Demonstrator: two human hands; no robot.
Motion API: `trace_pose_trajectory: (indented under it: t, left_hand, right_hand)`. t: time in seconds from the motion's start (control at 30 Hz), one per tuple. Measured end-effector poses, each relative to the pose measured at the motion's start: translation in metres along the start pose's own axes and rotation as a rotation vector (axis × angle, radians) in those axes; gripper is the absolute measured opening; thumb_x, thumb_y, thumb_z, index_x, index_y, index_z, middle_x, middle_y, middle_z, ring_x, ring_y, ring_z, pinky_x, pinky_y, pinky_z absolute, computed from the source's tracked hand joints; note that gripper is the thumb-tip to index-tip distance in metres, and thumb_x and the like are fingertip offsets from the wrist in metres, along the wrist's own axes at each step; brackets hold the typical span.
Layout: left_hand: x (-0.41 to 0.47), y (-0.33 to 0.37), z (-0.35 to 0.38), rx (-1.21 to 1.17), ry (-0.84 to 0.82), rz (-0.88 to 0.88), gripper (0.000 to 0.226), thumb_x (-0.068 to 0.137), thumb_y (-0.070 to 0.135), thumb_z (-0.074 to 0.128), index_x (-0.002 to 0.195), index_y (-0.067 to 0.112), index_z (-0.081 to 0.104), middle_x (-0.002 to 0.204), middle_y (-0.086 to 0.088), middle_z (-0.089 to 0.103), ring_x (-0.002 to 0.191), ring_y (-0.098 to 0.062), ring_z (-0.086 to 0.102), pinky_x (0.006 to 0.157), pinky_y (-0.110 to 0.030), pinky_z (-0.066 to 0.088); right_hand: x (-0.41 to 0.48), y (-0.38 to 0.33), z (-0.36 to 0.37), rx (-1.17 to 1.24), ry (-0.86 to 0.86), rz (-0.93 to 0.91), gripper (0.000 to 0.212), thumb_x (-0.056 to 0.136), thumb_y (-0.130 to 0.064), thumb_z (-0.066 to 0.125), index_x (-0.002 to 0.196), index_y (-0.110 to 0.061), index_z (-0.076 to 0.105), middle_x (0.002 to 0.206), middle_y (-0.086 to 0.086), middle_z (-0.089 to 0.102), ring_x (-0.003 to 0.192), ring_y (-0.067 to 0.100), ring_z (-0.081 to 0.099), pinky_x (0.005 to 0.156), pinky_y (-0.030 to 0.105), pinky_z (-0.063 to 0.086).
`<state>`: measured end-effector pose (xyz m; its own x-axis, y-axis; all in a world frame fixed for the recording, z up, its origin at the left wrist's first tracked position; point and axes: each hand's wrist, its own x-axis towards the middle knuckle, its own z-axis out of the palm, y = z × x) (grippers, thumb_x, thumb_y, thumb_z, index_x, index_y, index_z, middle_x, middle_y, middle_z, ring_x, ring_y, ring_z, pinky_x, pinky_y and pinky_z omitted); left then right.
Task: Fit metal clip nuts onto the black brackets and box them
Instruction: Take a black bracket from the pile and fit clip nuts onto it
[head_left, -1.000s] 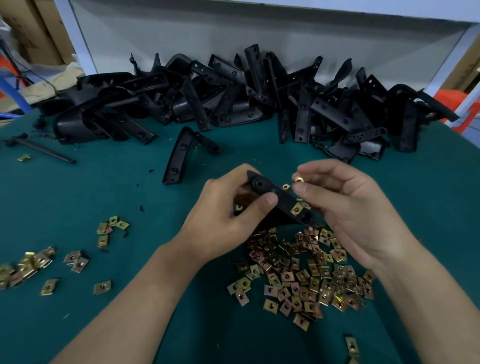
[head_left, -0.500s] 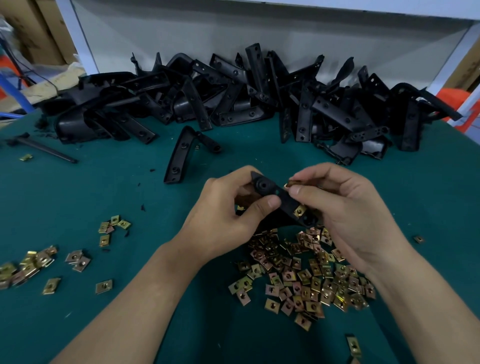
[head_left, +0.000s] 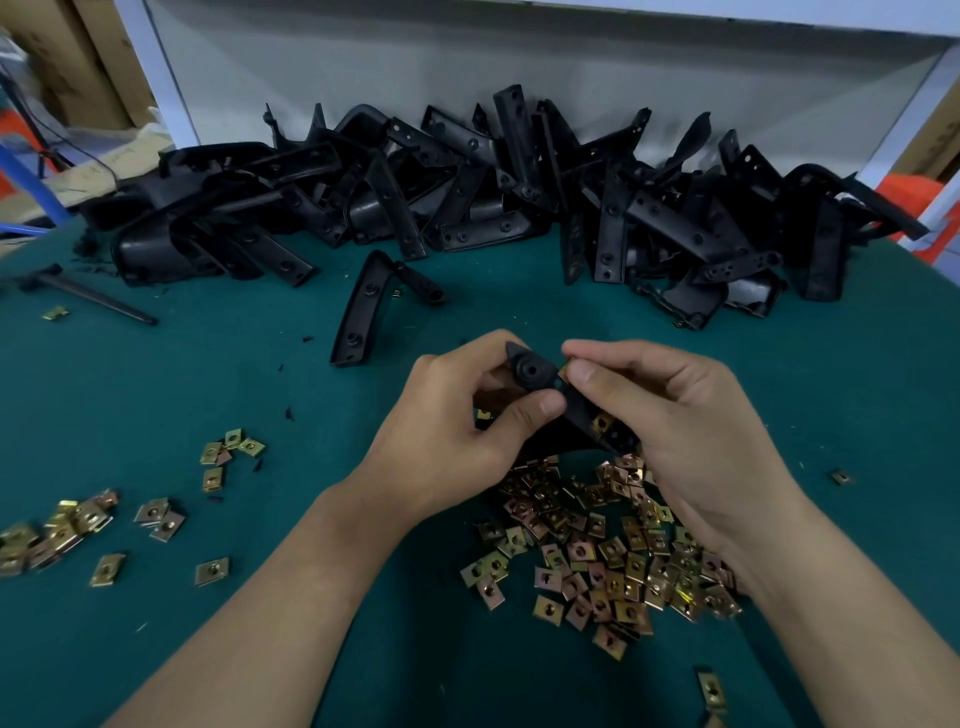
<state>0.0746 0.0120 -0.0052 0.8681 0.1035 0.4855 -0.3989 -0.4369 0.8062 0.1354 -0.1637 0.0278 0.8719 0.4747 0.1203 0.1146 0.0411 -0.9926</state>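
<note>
Clamped round a bracket (head_left: 535, 371) is the left grip (head_left: 447, 441); a nut (head_left: 567, 363) is pinched against it by the right grip (head_left: 691, 431) — both held just above the nut heap (head_left: 597, 561) on the tabletop (head_left: 208, 389). Beyond, a lone bracket (head_left: 358, 317) is seen — then the bracket pile (head_left: 467, 208).

**A parts-assembly workshop**

A heap of black plastic brackets (head_left: 467, 208) is lying along the back of a green cloth-covered workbench (head_left: 260, 395), brass-coloured square metal clip nuts (head_left: 597, 561) are lying in loose piles across it, and brown cardboard cartons (head_left: 93, 57) are standing beside a white metal frame post (head_left: 156, 78).
</note>
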Motion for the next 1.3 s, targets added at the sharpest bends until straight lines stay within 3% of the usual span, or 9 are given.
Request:
trace_pose_trajectory:
  t: [0.3,0.47,0.63,0.73,0.87,1.07,1.3]
  left_hand:
    - [0.001,-0.002,-0.001,0.024,0.014,0.023,0.008,0.095,0.027,0.069,0.095,0.023,0.062,0.081,0.009,0.073,0.079,-0.011,0.072,0.072,-0.041,0.058]
    - [0.001,-0.005,-0.002,0.051,0.048,0.010,0.013,0.094,0.030,0.070,0.101,0.020,0.064,0.084,0.014,0.073,0.083,-0.010,0.072,0.073,-0.039,0.057]
    - [0.003,-0.009,-0.004,0.034,0.094,-0.045,0.014,0.094,0.034,0.070,0.102,0.024,0.065,0.093,0.016,0.076,0.089,-0.011,0.072,0.076,-0.038,0.056]
    - [0.005,-0.006,-0.007,-0.025,0.131,-0.062,0.009,0.095,0.036,0.069,0.100,0.031,0.065,0.095,0.016,0.075,0.092,-0.010,0.072,0.074,-0.025,0.056]
    - [0.006,-0.004,-0.009,-0.127,0.186,-0.105,0.011,0.093,0.034,0.068,0.099,0.026,0.065,0.095,0.009,0.077,0.091,-0.008,0.073,0.074,-0.020,0.055]
    - [0.009,0.004,-0.012,-0.261,0.181,-0.074,0.024,0.086,0.021,0.072,0.109,0.013,0.070,0.095,0.009,0.076,0.090,-0.003,0.070,0.079,-0.015,0.051]
    - [0.009,0.011,-0.015,-0.458,0.078,-0.097,0.024,0.084,0.017,0.071,0.108,0.019,0.071,0.095,0.011,0.075,0.091,-0.003,0.069,0.082,-0.017,0.053]
  right_hand:
    - [-0.002,0.002,0.000,0.011,-0.055,0.036,0.028,0.076,-0.034,0.074,0.103,-0.027,0.081,0.103,-0.003,0.078,0.104,0.011,0.071,0.088,0.026,0.052]
    - [-0.003,0.004,0.002,0.024,-0.134,-0.003,0.024,0.088,-0.016,0.071,0.109,-0.024,0.079,0.102,0.000,0.079,0.103,0.009,0.072,0.088,0.013,0.051]
    - [-0.002,0.006,0.000,-0.109,-0.187,-0.061,0.040,0.093,-0.013,0.069,0.122,-0.041,0.071,0.118,-0.013,0.073,0.115,0.002,0.064,0.097,0.024,0.045]
    - [-0.002,0.008,0.000,-0.226,-0.126,-0.150,0.050,0.088,-0.010,0.075,0.125,-0.042,0.065,0.116,-0.012,0.071,0.111,0.007,0.065,0.094,0.027,0.050]
    - [0.000,0.012,0.000,-0.399,-0.020,-0.319,0.038,0.086,-0.013,0.078,0.119,-0.028,0.069,0.112,-0.014,0.072,0.112,0.009,0.066,0.096,0.022,0.050]
    - [-0.001,0.014,0.000,-0.342,0.078,-0.397,0.028,0.085,-0.015,0.080,0.110,-0.022,0.069,0.103,-0.013,0.073,0.103,0.011,0.069,0.088,0.014,0.050]
    - [-0.001,0.006,-0.001,-0.324,0.079,-0.437,0.030,0.085,-0.008,0.078,0.107,-0.027,0.069,0.100,-0.012,0.072,0.097,0.011,0.069,0.083,0.012,0.049]
